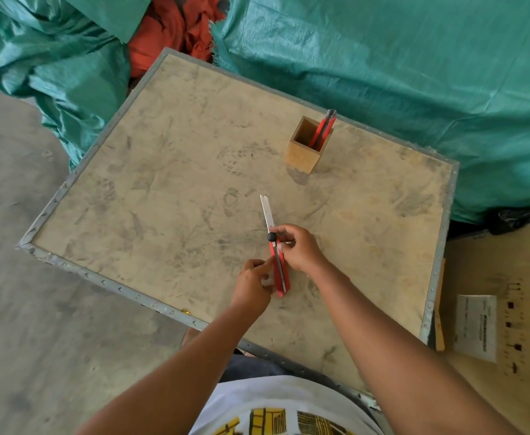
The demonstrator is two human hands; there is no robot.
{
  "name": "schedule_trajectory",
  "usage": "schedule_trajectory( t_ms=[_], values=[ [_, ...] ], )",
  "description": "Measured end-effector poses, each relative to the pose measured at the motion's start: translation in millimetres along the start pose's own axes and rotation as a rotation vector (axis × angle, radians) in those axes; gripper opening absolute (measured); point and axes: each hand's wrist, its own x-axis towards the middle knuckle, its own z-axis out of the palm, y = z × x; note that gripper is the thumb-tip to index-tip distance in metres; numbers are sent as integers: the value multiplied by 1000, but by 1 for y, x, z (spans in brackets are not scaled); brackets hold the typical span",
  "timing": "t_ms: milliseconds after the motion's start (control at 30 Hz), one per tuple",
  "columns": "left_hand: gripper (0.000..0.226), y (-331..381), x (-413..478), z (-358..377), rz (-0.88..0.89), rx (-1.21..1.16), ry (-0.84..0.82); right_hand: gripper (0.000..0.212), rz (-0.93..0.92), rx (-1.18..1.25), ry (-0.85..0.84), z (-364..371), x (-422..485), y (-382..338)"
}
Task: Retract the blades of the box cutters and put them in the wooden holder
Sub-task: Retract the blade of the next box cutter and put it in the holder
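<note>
A red box cutter [278, 271] is held over the middle of the wooden board, its long silver blade [266, 213] sticking out toward the far side. My left hand [252, 287] grips the rear of its red handle. My right hand [298, 246] holds it near the black knob [271, 237] at the blade end. A square wooden holder [304, 149] stands upright farther back on the board. Another red box cutter [321, 130] leans inside it, poking out at the holder's right corner.
The worn board [163, 189] has a metal rim and sits on a crate. Green tarpaulin [383, 73] bulges behind and to the right, with orange cloth [169, 32] between. A second crate with a paper label [475, 328] lies at right. Concrete floor is at left.
</note>
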Motion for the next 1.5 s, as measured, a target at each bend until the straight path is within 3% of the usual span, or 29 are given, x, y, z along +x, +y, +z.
schedule_trajectory(
  t_ms=[233,300,600,800,1167,1400,1500],
  values=[
    [74,14,-3,-34,-32,-322,-137,42,31,323,71,-24,-15,-13],
    [68,23,-7,-48,-26,-409,-170,41,10,392,72,-34,-22,-22],
    [56,49,-21,-76,38,-631,-270,24,-160,437,79,-66,-57,-53],
    [47,58,-26,-84,45,-785,-290,19,-211,272,11,-74,-78,-60],
    [47,74,-32,-94,77,-811,-256,22,-353,-55,-63,-85,-100,-73],
    [50,85,-32,-101,144,-770,-237,28,-421,-54,-20,-87,-109,-81],
    [50,89,-32,-105,156,-773,-237,21,-443,-9,61,-82,-111,-78]
  ],
)
